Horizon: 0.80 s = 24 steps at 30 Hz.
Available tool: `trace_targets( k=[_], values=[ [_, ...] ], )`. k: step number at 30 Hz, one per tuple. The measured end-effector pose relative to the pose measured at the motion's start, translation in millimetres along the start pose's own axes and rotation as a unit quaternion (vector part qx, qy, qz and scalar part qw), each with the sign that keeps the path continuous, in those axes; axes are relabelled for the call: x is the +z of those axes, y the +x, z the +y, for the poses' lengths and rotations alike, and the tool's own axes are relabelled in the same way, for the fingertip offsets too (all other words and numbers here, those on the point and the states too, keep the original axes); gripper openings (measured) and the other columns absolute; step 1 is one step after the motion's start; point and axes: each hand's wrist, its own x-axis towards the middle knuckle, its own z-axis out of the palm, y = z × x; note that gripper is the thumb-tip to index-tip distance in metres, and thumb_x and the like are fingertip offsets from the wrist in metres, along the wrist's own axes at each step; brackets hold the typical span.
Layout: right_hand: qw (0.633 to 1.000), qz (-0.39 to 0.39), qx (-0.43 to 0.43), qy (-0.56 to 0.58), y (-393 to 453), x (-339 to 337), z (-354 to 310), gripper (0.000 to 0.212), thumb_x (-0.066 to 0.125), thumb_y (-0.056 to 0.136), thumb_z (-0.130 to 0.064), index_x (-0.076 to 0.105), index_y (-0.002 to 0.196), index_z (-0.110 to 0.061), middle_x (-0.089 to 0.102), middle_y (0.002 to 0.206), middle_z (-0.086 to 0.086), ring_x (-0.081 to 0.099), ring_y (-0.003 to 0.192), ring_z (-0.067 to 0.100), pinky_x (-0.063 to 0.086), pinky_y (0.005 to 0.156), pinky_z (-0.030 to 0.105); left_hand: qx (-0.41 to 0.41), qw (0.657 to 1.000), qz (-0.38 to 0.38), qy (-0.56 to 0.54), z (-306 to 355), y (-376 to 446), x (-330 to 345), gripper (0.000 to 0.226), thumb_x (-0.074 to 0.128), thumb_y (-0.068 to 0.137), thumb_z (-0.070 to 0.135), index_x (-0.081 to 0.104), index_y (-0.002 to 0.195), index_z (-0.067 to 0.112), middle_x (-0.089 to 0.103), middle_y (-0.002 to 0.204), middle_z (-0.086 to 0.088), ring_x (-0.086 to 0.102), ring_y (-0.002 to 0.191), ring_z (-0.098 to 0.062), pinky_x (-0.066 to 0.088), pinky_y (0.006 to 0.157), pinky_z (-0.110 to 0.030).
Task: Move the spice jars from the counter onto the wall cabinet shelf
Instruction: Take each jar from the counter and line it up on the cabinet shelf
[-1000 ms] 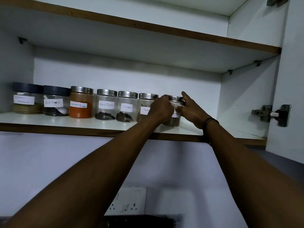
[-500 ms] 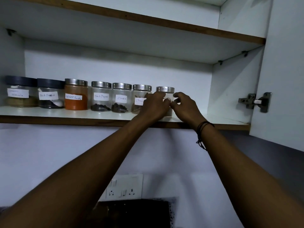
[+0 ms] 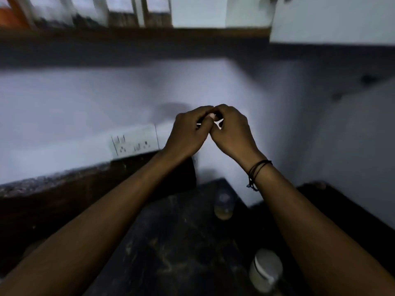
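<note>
We found the view blurred and dim. At upper left, the jars (image 3: pixel 119 11) stood in a row on the shelf (image 3: pixel 136 33), only their lower parts in frame; the leftmost showed orange contents. Below the shelf, a socket plate (image 3: pixel 135 139) was fixed to the wall (image 3: pixel 64 107), just above the dark counter (image 3: pixel 175 242).

The left hand (image 3: pixel 188 130) and the right hand (image 3: pixel 232 130) were raised in front of the wall, well below the shelf, touching each other at the fingertips. The fingers of both hands were curled inward. We could not tell whether they pinched anything; a small pale shape showed between them, too blurred to identify. A dark band (image 3: pixel 256 173) circled the right wrist.

On the counter, a small jar (image 3: pixel 223 207) with pale contents stood below the hands. A second jar (image 3: pixel 266 269), with a pale lid, stood nearer the camera, just beside the right forearm. Neither hand touched either one.
</note>
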Motion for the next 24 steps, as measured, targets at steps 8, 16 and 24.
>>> trace_targets(
  k=[8, 16, 24],
  values=[
    [0.973, -0.12, 0.179, -0.081, -156.9, 17.4, 95.9, 0.027, 0.058, 0.085, -0.019, 0.06, 0.111, -0.01, 0.063, 0.11, 0.012, 0.059, 0.101, 0.03, 0.047, 0.081, 0.035, -0.099, 0.978, -0.181, -0.009, -29.8, -134.5, 110.9, 0.023, 0.056, 0.096, 0.013, 0.069, 0.114, 0.007, 0.075, 0.107, -0.009, 0.07, 0.097, -0.025, 0.053, 0.087, -0.039],
    [0.911, -0.223, 0.31, -0.156, -285.9, 19.3, 149.3, 0.035, 0.058, 0.082, -0.026, 0.059, 0.115, -0.013, 0.06, 0.118, 0.016, 0.057, 0.11, 0.038, 0.049, 0.092, 0.042, -0.151, 0.921, -0.357, -0.033, -42.5, -238.1, 196.0, 0.016, 0.054, 0.089, 0.003, 0.066, 0.1, 0.001, 0.071, 0.097, -0.014, 0.067, 0.088, -0.029, 0.052, 0.078, -0.044],
    [0.904, -0.209, 0.313, -0.203, -351.9, 23.3, 176.1, 0.058, 0.068, 0.078, -0.04, 0.051, 0.13, -0.021, 0.042, 0.132, 0.005, 0.04, 0.122, 0.033, 0.043, 0.098, 0.049, -0.173, 0.885, -0.433, -0.02, -47.3, -282.8, 244.9, 0.034, 0.055, 0.095, 0.01, 0.058, 0.128, 0.004, 0.063, 0.121, -0.016, 0.059, 0.11, -0.026, 0.046, 0.097, -0.035]
  ],
)
